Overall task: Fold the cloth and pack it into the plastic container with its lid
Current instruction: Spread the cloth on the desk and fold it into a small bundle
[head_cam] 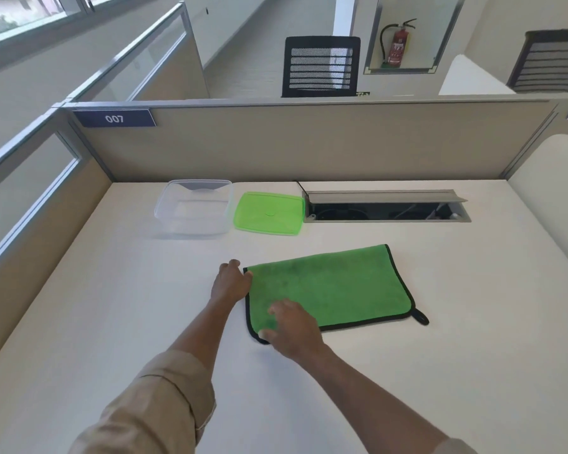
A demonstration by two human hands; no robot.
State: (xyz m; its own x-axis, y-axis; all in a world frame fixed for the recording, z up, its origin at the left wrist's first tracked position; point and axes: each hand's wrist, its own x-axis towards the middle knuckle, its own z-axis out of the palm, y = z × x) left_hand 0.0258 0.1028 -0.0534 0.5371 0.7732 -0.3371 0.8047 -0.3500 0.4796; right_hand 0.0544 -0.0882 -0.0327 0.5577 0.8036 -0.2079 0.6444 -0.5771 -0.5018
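A green cloth [335, 286] with black trim and a small black loop lies flat on the white desk, folded over once. My left hand [231, 283] pinches its far left corner. My right hand [292, 327] rests on the near left corner, thumb at the trimmed edge. Behind the cloth, the clear plastic container [194, 208] stands open and holds nothing. Its green lid [269, 213] lies flat on the desk just to the right of it.
An open cable tray [386, 208] is sunk into the desk [112, 306] at the back right. Beige partition walls [309, 142] close the desk at the back and left. A black chair stands beyond the partition.
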